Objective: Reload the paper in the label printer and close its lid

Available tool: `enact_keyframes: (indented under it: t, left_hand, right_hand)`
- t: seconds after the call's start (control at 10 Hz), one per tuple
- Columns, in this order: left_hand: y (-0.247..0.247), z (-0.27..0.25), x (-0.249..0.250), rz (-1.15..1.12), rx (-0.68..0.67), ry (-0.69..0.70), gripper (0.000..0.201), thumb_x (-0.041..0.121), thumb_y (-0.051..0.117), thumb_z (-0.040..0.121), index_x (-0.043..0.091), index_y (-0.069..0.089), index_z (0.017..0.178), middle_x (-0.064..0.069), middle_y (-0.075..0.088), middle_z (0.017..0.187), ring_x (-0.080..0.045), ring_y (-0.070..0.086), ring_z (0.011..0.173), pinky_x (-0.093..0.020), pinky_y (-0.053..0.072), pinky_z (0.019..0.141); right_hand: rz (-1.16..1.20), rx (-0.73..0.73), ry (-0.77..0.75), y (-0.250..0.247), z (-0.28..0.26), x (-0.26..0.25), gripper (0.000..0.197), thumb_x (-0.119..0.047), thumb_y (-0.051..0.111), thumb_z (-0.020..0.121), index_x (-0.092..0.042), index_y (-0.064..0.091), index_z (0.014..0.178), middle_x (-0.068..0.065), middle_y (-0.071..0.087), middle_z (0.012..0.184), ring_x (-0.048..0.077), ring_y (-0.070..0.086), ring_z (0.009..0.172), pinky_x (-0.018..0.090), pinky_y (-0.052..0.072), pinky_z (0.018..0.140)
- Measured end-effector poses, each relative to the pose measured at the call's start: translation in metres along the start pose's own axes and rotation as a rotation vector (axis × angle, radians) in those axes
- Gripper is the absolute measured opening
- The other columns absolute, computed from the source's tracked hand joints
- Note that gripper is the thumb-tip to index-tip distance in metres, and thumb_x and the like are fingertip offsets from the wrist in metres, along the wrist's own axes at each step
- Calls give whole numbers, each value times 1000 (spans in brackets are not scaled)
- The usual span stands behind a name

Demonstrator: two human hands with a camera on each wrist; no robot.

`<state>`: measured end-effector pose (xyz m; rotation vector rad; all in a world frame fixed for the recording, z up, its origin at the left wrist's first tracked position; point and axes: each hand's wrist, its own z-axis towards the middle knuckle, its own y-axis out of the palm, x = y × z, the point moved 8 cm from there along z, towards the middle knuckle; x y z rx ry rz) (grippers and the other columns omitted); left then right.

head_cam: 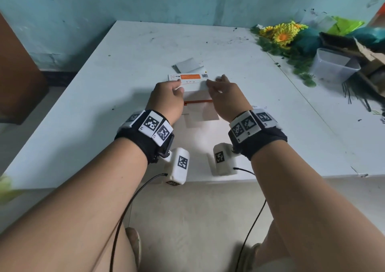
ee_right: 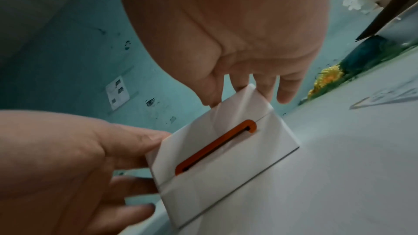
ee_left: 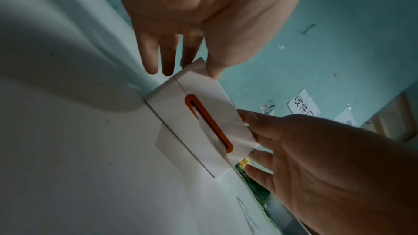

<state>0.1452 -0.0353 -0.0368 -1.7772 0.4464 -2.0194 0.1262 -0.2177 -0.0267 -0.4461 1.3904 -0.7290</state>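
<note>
White label printer [head_cam: 198, 103] on pale table [head_cam: 83, 113] between both hands, left hand [head_cam: 166, 99] and right hand [head_cam: 227, 97] each pinching its raised lid [head_cam: 188, 82], left wrist view: thumb on lid corner, orange paper slot [ee_left: 208, 122] below, paper strip [ee_left: 172, 142] hanging out, right wrist view: fingertips [ee_right: 242, 85] clamping opposite lid corner

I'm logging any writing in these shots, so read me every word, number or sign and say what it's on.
Printer lid label: orange band, logo, QR code; print too small to read.
Paper sign on the wall: handwritten Chinese characters, cut off, unreadable.
Wall sheet: too blurred.
Wrist bands: square coded markers, no readable words.
</note>
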Motion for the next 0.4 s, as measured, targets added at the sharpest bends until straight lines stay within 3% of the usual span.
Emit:
enact_keyframes:
  t: [0.1,0.2,0.3,0.4]
  left_hand:
    - [-1,-1,4,85,-25,-5,39,22,52,107,13,68,142,-8,65,149,-29,59,139,-29,41,116]
    - [-1,2,8,291,-75,-30,43,34,48,102,26,68,139,-10,59,150,-37,57,134,-47,47,114]
    - [-4,-3,18,465,-137,-82,47,27,51,102,32,59,148,-14,51,152,-41,54,135,-45,45,116]
    - [-25,-14,43,484,-5,9,49,22,52,103,33,55,151,-14,46,147,-39,55,132,-44,47,109]
  right_hand:
    - [-3,-20,39,-3,-2,-3,36,-18,45,114,-6,74,131,13,55,131,28,57,119,30,42,92]
    - [-123,-82,138,-3,1,-11,46,-30,33,116,-7,66,138,16,53,150,33,52,138,41,35,122]
    - [-374,-190,183,-8,-3,-25,49,-14,22,114,-16,40,159,19,56,150,38,48,144,61,19,130]
    - [-495,-201,99,-20,-2,-44,46,-15,20,114,-20,47,151,13,64,142,35,52,143,66,16,128]
